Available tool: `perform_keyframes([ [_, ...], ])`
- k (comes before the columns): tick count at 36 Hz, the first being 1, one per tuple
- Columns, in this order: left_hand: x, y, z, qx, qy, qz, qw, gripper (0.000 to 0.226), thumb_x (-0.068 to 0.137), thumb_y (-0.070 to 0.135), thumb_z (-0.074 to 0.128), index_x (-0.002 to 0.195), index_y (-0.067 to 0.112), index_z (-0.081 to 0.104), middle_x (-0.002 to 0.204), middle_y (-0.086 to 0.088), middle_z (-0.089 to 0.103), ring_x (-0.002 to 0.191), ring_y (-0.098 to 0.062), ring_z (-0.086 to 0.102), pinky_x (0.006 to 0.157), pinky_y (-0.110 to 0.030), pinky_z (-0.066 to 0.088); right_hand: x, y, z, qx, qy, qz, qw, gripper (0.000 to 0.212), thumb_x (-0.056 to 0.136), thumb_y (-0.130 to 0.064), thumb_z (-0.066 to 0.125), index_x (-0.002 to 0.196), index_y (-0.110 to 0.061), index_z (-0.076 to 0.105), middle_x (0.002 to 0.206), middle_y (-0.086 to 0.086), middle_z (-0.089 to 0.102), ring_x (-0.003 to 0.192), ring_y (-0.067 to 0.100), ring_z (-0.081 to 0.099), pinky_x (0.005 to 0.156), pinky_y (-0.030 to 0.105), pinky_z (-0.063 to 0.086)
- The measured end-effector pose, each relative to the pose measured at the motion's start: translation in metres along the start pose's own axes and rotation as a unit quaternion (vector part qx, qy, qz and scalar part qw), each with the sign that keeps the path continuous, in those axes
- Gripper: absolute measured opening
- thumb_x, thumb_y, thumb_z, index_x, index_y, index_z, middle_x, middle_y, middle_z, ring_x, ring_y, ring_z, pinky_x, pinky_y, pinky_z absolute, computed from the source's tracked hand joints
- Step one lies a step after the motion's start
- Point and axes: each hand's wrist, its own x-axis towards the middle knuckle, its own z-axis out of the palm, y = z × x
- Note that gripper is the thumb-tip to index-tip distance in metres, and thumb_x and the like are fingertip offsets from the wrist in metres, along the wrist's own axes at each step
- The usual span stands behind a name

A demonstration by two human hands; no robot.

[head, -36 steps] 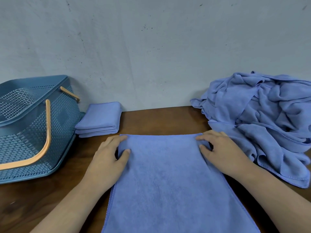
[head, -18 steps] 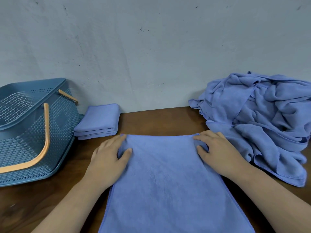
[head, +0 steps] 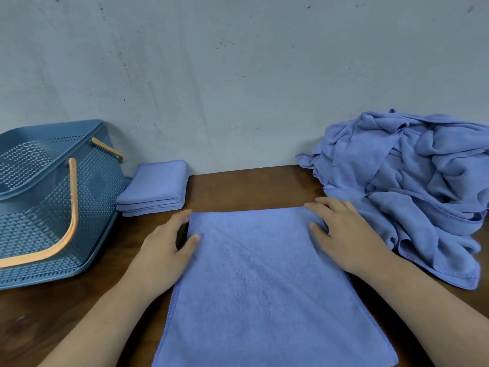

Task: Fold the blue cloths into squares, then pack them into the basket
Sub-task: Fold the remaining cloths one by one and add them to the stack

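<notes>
- Seven entries, largest first, all placed against the spread cloth [head: 264,282].
- Table [head: 238,186]: dark wood, carrying everything; the spread cloth lies flat on it, dead centre in front of the person.
- Spread cloth: a blue rectangle running from the near edge of view to a straight far hem. I judge it light, soft and limp, with a napped face that should cling to the wood and not slide. It has no stiffness, so lifted at one point it would sag; the two far corners are the places to hold.
- Pile of loose cloths [head: 412,186]: right of the spread cloth and touching its far right corner, crumpled and unfolded. Most of the work is not yet done.
- Basket [head: 34,207]: left of the spread cloth, well apart, tilted, its orange handles showing. I see no cloth inside it.
- Folded stack [head: 156,184]: beyond the spread cloth's far left corner, near the basket. It is finished squares, not yet packed.
- Right hand [head: 349,242]: on the far right corner, thumb on top. A little fabric shows between thumb and forefinger, so I read it as a pinch.
- Left hand [head: 164,255]: on the far left corner, thumb on the cloth and fingers curled past the edge, pinching it.
- Judgement: a fold toward the person comes next, and both corners must rise together or the hem will skew.
</notes>
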Motion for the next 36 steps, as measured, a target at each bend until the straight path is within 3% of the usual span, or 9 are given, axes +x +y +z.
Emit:
perform_keyframes([
  [3, 0.002, 0.003, 0.0, -0.087, 0.024, -0.041, 0.995, 0.055, 0.101, 0.038, 0.066, 0.15, 0.042, 0.042, 0.124, 0.039, 0.063, 0.112, -0.004, 0.061, 0.095, -0.022, 0.045, 0.0, -0.008, -0.009, 0.006, 0.053, -0.042, 0.998, 0.046, 0.101, -0.032, 0.056, 0.147, -0.029, 0.058, 0.153, -0.004, 0.051, 0.139, 0.021, 0.046, 0.108, 0.044, 0.047],
  [5, 0.003, 0.001, 0.0, -0.115, 0.025, -0.057, 0.991, 0.061, 0.098, 0.031, 0.072, 0.151, 0.038, 0.041, 0.12, 0.035, 0.064, 0.117, 0.0, 0.057, 0.091, -0.018, 0.04, -0.004, -0.017, -0.009, 0.008, 0.024, -0.071, 0.997, 0.048, 0.103, -0.041, 0.053, 0.15, -0.033, 0.055, 0.158, -0.005, 0.047, 0.145, 0.017, 0.042, 0.116, 0.042, 0.041],
  [10, 0.004, -0.007, 0.001, -0.114, 0.017, -0.057, 0.992, 0.074, 0.086, 0.037, 0.085, 0.145, 0.048, 0.041, 0.109, 0.026, 0.065, 0.125, -0.006, 0.055, 0.102, -0.038, 0.048, -0.012, -0.026, -0.003, -0.036, -0.163, -0.054, 0.984, 0.068, 0.1, -0.076, 0.023, 0.163, -0.053, 0.016, 0.175, -0.015, -0.003, 0.162, 0.01, -0.008, 0.129, 0.034, -0.001],
  [15, 0.006, -0.011, 0.001, -0.107, 0.021, -0.042, 0.993, 0.068, 0.087, 0.035, 0.085, 0.141, 0.048, 0.046, 0.099, 0.021, 0.065, 0.108, -0.01, 0.057, 0.098, -0.041, 0.05, -0.01, -0.024, -0.002, -0.04, -0.198, -0.045, 0.978, 0.078, 0.09, -0.09, 0.018, 0.16, -0.061, 0.0, 0.173, -0.019, -0.019, 0.158, 0.004, -0.022, 0.131, 0.039, -0.006],
  [21, 0.001, -0.001, -0.002, -0.033, 0.031, -0.039, 0.998, 0.059, 0.094, 0.021, 0.074, 0.145, 0.039, 0.048, 0.12, 0.019, 0.062, 0.12, -0.012, 0.051, 0.111, -0.047, 0.044, -0.007, -0.024, -0.003, -0.041, -0.208, -0.042, 0.976, 0.082, 0.087, -0.093, 0.017, 0.16, -0.062, -0.002, 0.172, -0.018, -0.02, 0.158, 0.006, -0.022, 0.131, 0.041, -0.007],
  [25, -0.026, 0.051, 0.013, 0.045, 0.069, 0.112, 0.99, 0.051, 0.097, 0.042, 0.054, 0.146, 0.027, 0.052, 0.144, 0.009, 0.056, 0.134, -0.018, 0.046, 0.116, -0.038, 0.036, -0.007, -0.025, -0.003, -0.044, -0.213, -0.04, 0.975, 0.081, 0.088, -0.092, 0.018, 0.16, -0.061, -0.002, 0.173, -0.017, -0.02, 0.159, 0.007, -0.022, 0.131, 0.042, -0.007],
  [28, -0.055, 0.085, 0.034, 0.078, -0.045, 0.167, 0.982, 0.062, 0.102, 0.065, 0.035, 0.158, 0.039, 0.035, 0.163, 0.024, 0.033, 0.154, 0.001, 0.021, 0.129, -0.036, 0.016, -0.008, -0.025, -0.002, -0.04, -0.214, -0.038, 0.975, 0.082, 0.088, -0.092, 0.019, 0.16, -0.061, -0.002, 0.173, -0.016, -0.02, 0.159, 0.008, -0.022, 0.131, 0.042, -0.007],
  [31, -0.076, 0.08, 0.036, 0.16, -0.124, 0.132, 0.97, 0.07, 0.104, 0.074, 0.024, 0.166, 0.048, 0.003, 0.172, 0.03, -0.006, 0.156, 0.006, -0.018, 0.132, -0.038, -0.003, -0.008, -0.023, -0.002, -0.043, -0.217, -0.04, 0.974, 0.083, 0.087, -0.092, 0.018, 0.161, -0.06, -0.002, 0.173, -0.015, -0.02, 0.159, 0.008, -0.021, 0.131, 0.043, -0.007],
  [36, -0.091, 0.06, 0.012, 0.22, -0.168, 0.091, 0.957, 0.072, 0.096, 0.082, 0.008, 0.16, 0.057, -0.014, 0.167, 0.028, -0.028, 0.152, 0.001, -0.034, 0.131, -0.038, -0.01, -0.007, -0.021, 0.0, -0.04, -0.214, -0.038, 0.975, 0.083, 0.087, -0.095, 0.019, 0.16, -0.061, -0.002, 0.173, -0.017, -0.02, 0.159, 0.008, -0.021, 0.131, 0.043, -0.007],
])
